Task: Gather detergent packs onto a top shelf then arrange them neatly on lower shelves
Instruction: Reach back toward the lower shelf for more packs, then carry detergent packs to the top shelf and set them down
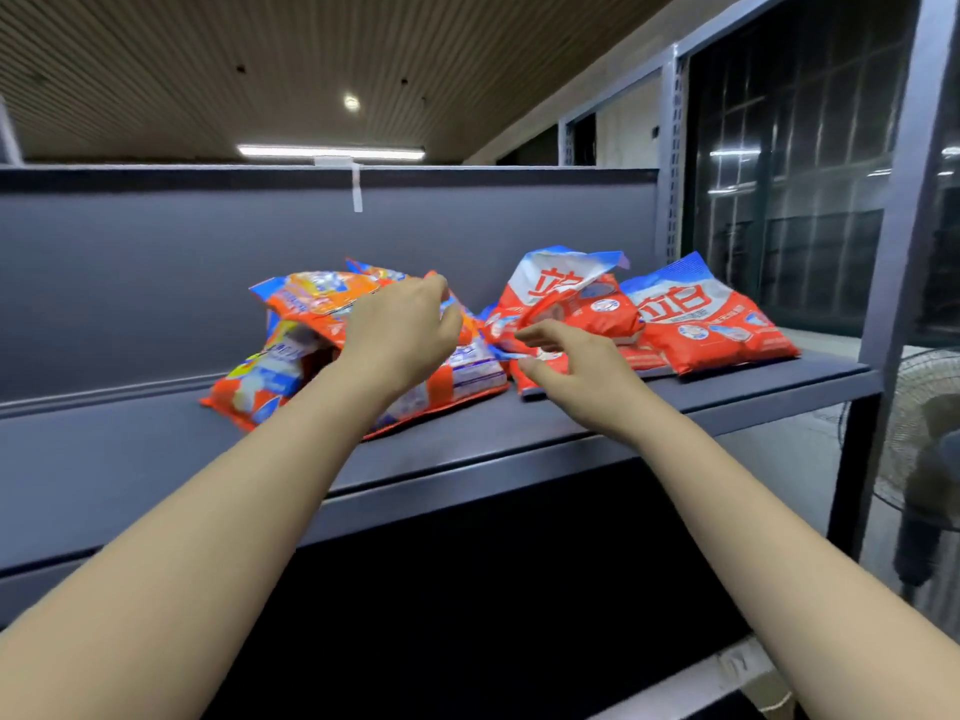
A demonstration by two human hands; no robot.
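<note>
On the top shelf [519, 439], the detergent packs lie in two loose heaps: an orange pile [291, 350] to the left, with packs leaning on and over one another, and a red pile [576, 304] to the right, beside which one red pack [711, 324] lies flat near the shelf's right end. The left hand [400, 335] reaches over the orange pile, fingers bent down onto its upper pack; the fingertips are hidden behind the hand, so I cannot tell whether it grips the pack or only rests on it. The right hand [566, 361] hovers just in front of the red pile, fingers spread and loosely bent, holding nothing, its fingertips close to the edge of a low red pack. I judge that gathering is done or nearly so, since the packs seen all sit on this shelf, and that the step in hand is taking packs from the heaps to carry them down. The next move calls for a firm hold on one pack from each pile, lifted clear without dragging its neighbours off the front edge. The lower shelves are in shadow, and nothing shows on them.
</note>
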